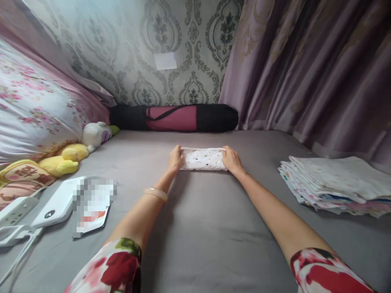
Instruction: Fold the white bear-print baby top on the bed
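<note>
A white cloth (203, 159) with small dark and brown prints is folded into a wide rectangle and held over the middle of the grey sheet. My left hand (176, 158) grips its left end, with a pale bangle on that wrist. At the right end, my right hand (232, 159) has its fingers closed on the cloth. Between the two hands the cloth is stretched flat. A stack of folded cloths (339, 183) lies on the sheet at the right.
A black and pink roll bag (174, 118) lies along the wall. At the left are plush toys (96, 136), a floral pillow (33, 101), a white power bank (58, 201), a power strip (16, 211) with cables, and a partly blurred phone-like object (94, 211).
</note>
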`<state>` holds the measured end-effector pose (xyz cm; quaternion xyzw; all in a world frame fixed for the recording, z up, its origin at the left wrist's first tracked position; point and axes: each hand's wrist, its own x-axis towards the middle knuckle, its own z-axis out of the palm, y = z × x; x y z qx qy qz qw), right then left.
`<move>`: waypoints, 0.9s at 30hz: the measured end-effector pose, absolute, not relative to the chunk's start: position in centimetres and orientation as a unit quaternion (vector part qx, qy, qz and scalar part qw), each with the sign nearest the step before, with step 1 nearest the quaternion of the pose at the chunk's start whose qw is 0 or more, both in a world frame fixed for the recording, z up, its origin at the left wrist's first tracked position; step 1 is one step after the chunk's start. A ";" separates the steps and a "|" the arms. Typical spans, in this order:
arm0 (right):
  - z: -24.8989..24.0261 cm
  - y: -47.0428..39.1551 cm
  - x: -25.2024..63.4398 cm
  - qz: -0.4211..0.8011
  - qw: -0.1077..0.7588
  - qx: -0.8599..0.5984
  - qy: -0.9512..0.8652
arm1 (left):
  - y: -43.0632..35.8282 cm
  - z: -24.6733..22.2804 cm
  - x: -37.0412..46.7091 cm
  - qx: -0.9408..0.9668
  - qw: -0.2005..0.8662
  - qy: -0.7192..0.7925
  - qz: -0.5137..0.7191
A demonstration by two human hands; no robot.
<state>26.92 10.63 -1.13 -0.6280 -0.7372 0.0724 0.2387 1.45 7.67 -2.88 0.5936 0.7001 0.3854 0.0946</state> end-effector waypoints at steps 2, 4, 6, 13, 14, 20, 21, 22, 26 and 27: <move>-1.6 11.0 26.8 0.067 0.231 -0.632 -0.736 | 8.1 -3.4 1.4 0.598 0.083 0.703 0.377; -1.9 11.4 26.7 0.060 0.222 -0.632 -0.740 | 8.3 -3.7 1.4 0.601 0.073 0.707 0.366; -2.0 11.7 26.6 0.057 0.212 -0.633 -0.742 | 8.4 -4.0 1.4 0.604 0.067 0.710 0.355; -2.2 12.1 26.1 0.080 0.169 -0.685 -0.704 | 8.4 -4.2 1.6 0.587 0.069 0.744 0.312; -2.2 12.1 26.0 0.085 0.168 -0.694 -0.695 | 8.4 -4.2 1.7 0.580 0.068 0.752 0.305; -2.3 13.0 26.2 0.147 0.184 -0.726 -0.646 | 8.3 -3.7 2.3 0.549 0.043 0.794 0.257; -2.2 13.2 26.4 0.177 0.202 -0.724 -0.635 | 8.3 -3.6 2.3 0.547 0.045 0.797 0.252; -2.1 13.5 26.6 0.211 0.223 -0.721 -0.622 | 8.3 -3.6 2.3 0.543 0.048 0.800 0.249; -1.4 13.6 27.7 0.320 0.270 -0.702 -0.576 | 8.2 -3.4 2.2 0.529 0.060 0.807 0.255; -1.1 13.2 28.0 0.339 0.275 -0.697 -0.569 | 8.1 -3.3 2.2 0.524 0.058 0.809 0.259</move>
